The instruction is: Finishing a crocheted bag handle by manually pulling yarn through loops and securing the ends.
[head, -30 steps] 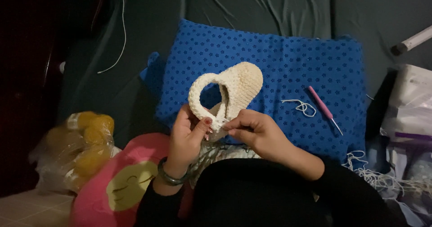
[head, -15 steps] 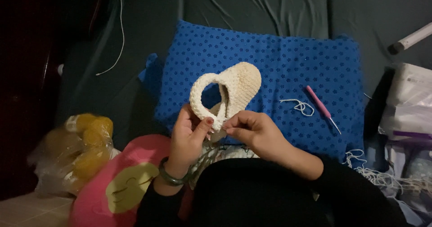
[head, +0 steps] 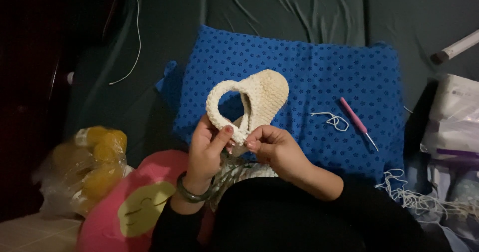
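Dark green bedsheet fills the background, wrinkled. On it a blue cushion with a darker star print, centre frame. Lower left: pink plush with a yellow face patch, partly under the left forearm. Left of that, a clear plastic bag of yellow yarn. Right edge: stack of white packages, with a tangle of cream yarn scraps below, near the cushion's corner.

Cream crocheted slipper piece is held up over the cushion, sole side away, loop opening toward the left. Left hand pinches its lower edge, thumb on the front, fingers curled behind; green bangle on that wrist. Right hand is closed tight, fingertips pinched against the same lower edge, touching the left thumb. Whether it holds a needle — can't tell.

On the cushion, right of the hands: pink-handled crochet hook, lying diagonal, untouched. Just beside it a short cream yarn snippet.
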